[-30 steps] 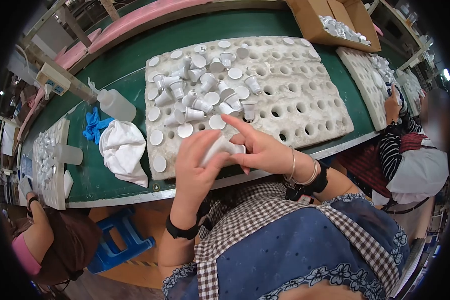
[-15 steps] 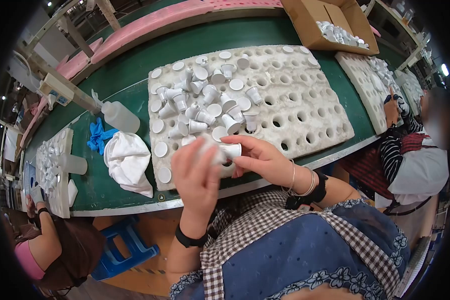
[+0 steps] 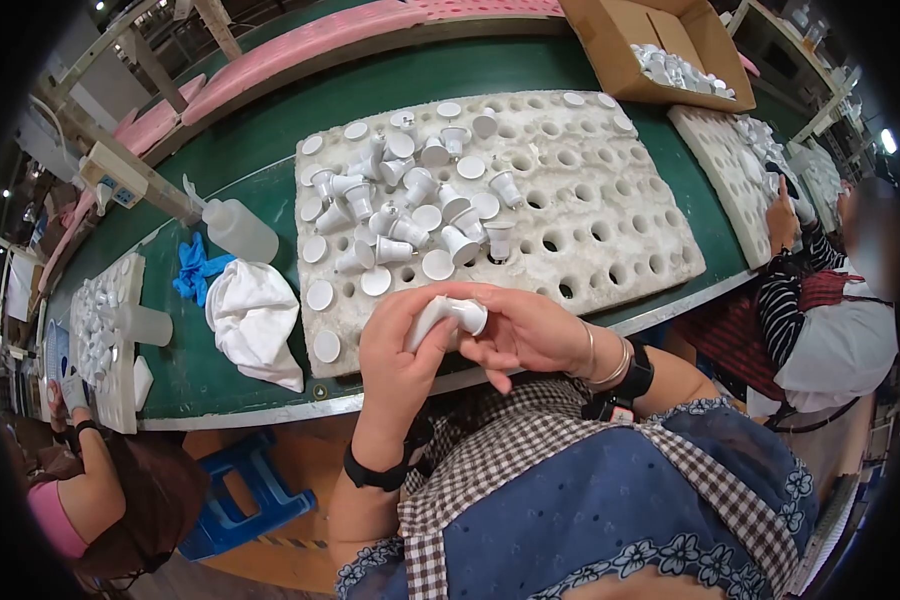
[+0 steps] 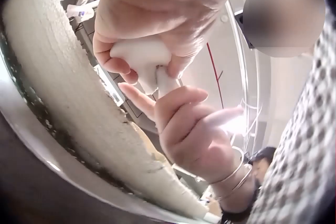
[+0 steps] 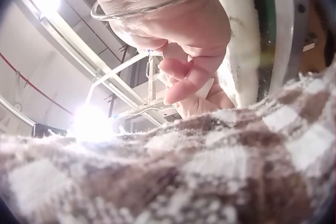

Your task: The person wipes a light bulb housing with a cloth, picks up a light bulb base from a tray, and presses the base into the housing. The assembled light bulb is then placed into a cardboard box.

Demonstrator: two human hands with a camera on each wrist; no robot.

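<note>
In the head view my left hand (image 3: 398,345) grips a white cloth (image 3: 430,318) wrapped against a white lamp cup (image 3: 472,318). The right hand (image 3: 535,335) pinches that cup by its wide end, close to the left fingers. From the left wrist view, the left hand (image 4: 157,11) curls round the bunched cloth (image 4: 140,53), and the right hand (image 4: 194,129) meets it from below. Beyond both hands lies a pale foam board (image 3: 610,225) with rows of holes; many white cups (image 3: 418,187) lie or stand over its left half.
Left of the board are a folded white cloth (image 3: 255,320), a blue glove (image 3: 198,268) and a plastic bottle (image 3: 242,232). A cardboard box (image 3: 595,45) of cups stands at the back right. Other people sit on both sides, near further foam boards (image 3: 715,165).
The left hand and its cloth have closed in on the cup, after a blurred motion half a second ago. My right index finger, extended earlier, is now bent round the cup.
</note>
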